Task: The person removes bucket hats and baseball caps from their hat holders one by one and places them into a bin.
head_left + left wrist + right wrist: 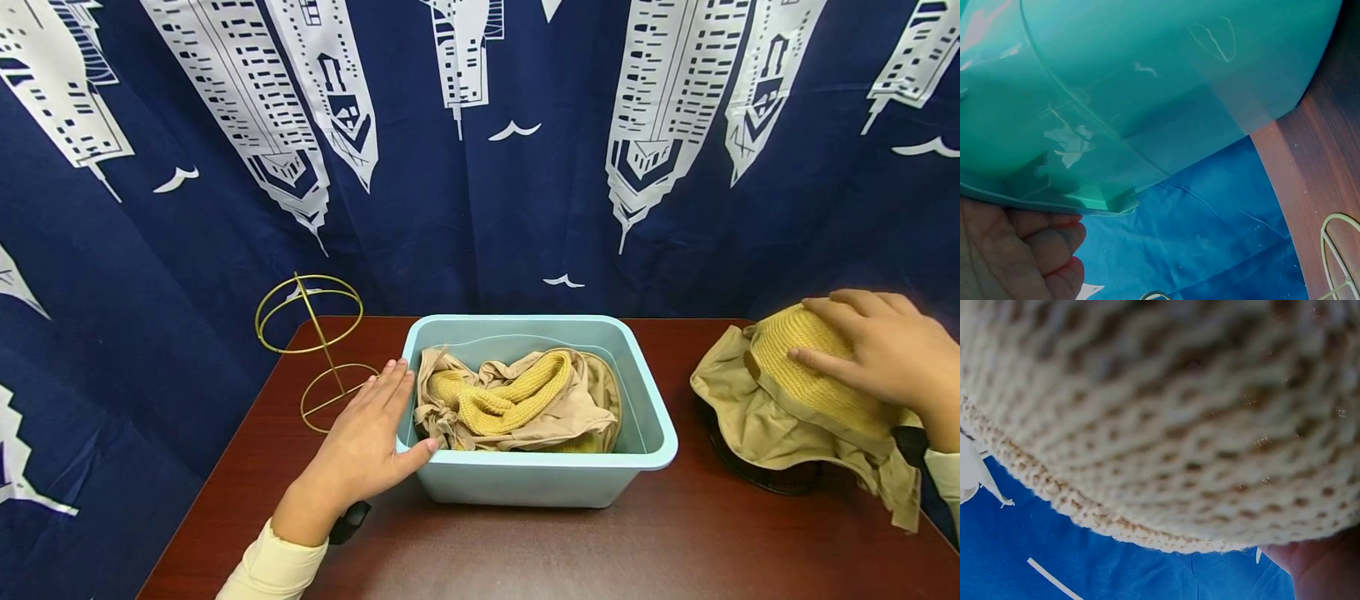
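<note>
On the right, a sun hat (813,375) with a yellow knitted crown and a tan cloth brim sits draped over a stand with a dark round base (780,479). My right hand (885,350) rests on its crown, fingers extended and thumb apart. Up close in the right wrist view, the knitted crown (1147,437) fills most of the picture. My left hand (367,442) lies at the left rim of a light blue plastic bin (525,479), fingers straight, thumb at the front rim. Inside the bin are crumpled tan cloth (577,408) and yellow knitted pieces (510,400).
A gold wire stand (322,333) with rings stands behind my left hand, at the table's left edge. The reddish-brown table (570,550) backs onto a navy curtain (480,217) printed with white buildings and birds.
</note>
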Motion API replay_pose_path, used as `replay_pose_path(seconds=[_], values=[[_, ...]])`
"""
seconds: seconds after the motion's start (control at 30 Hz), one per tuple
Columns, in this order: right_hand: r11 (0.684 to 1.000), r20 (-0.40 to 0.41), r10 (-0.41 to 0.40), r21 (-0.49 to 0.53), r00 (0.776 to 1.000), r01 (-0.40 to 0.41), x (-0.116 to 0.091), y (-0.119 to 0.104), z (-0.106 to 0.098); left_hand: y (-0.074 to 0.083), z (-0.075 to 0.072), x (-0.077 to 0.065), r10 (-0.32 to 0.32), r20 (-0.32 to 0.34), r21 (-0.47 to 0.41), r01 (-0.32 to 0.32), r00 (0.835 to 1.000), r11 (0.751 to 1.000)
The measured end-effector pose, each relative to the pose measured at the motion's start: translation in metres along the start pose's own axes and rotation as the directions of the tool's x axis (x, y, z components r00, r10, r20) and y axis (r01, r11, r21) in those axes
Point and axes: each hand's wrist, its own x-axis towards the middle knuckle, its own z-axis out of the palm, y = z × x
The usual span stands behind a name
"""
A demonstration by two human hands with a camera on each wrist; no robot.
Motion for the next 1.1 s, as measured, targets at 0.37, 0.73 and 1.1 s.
replay_pose_path(seconds=[0.37, 0.73, 1.1], values=[[0.998, 0.045, 0.037, -0.053, 0.998, -0.035, 0.002, -0.002, -0.002, 0.000, -0.001, -0.001, -0.014, 0.011, -0.010, 0.014, 1.000, 1.000], [0.997, 0.050, 0.059, -0.052, 0.997, -0.056, 0.004, 0.000, -0.006, 0.000, -0.001, -0.001, -0.024, 0.018, -0.016, 0.024, 1.000, 1.000], [0.995, 0.002, 0.069, -0.066, 0.998, -0.069, 0.008, -0.005, -0.012, -0.002, 0.000, -0.001, -0.013, 0.017, -0.015, 0.013, 1.000, 1.000]])
